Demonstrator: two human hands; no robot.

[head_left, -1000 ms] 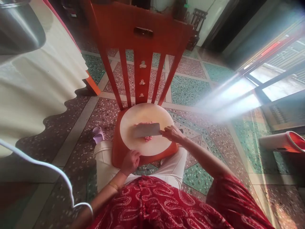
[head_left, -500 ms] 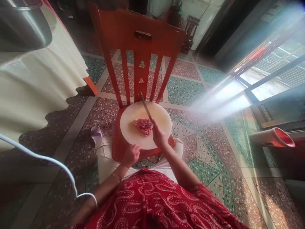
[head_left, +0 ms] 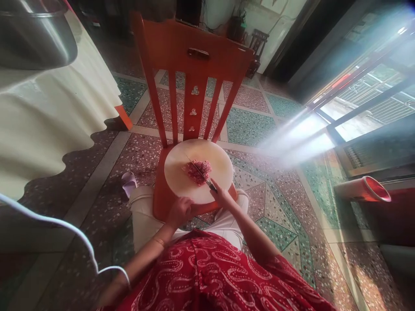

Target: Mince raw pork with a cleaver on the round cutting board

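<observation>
Our right hand (head_left: 221,195) is clamped around the handle of the cleaver (head_left: 197,169), whose blade now lies edge-down across the heap of minced meat (head_left: 198,171). Half a second ago the blade stood lifted, tip toward the chair back, and a second ago it lay flat over the meat with its broad side to us; so we read this as one stroke in a run of chops, the blade having come down again into the pile. The heap sits a little right of the middle of the round cutting board (head_left: 181,181), gathered and compact, which suggests the mincing is well along but not finished.

Our left hand (head_left: 180,211) is curled over the near edge of the board, fingers together, steadying it; whether it grips the board itself or the chair seat under it we cannot quite tell from this angle. It has kept that place through all three pictures.

The board rests on the seat of the red wooden chair (head_left: 194,56), pulled close against our knees. To the left hangs a cream tablecloth (head_left: 48,125) with a steel bowl (head_left: 35,34) on top, and a white cable (head_left: 65,226) loops across the patterned floor.
</observation>
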